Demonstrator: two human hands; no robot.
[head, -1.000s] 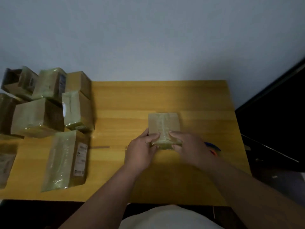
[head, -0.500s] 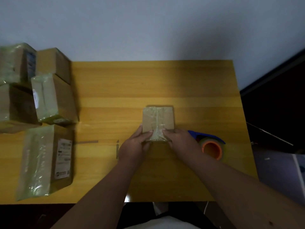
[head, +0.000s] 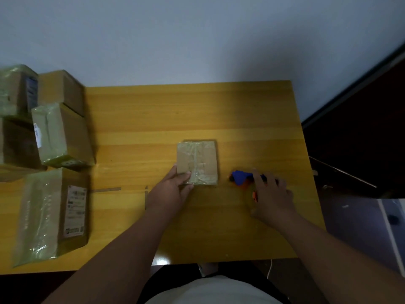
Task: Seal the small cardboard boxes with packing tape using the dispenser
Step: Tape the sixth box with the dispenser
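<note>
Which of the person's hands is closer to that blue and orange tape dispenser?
The right hand: it lies over the tape dispenser, covering most of it. The left hand is apart from it, holding the near left corner of the small cardboard box.

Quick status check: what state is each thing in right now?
box: flat on the table, tape strip along its top
left hand: grips the box's near left corner
right hand: over the dispenser, grip unclear
side boxes: taped, piled at the left
</note>
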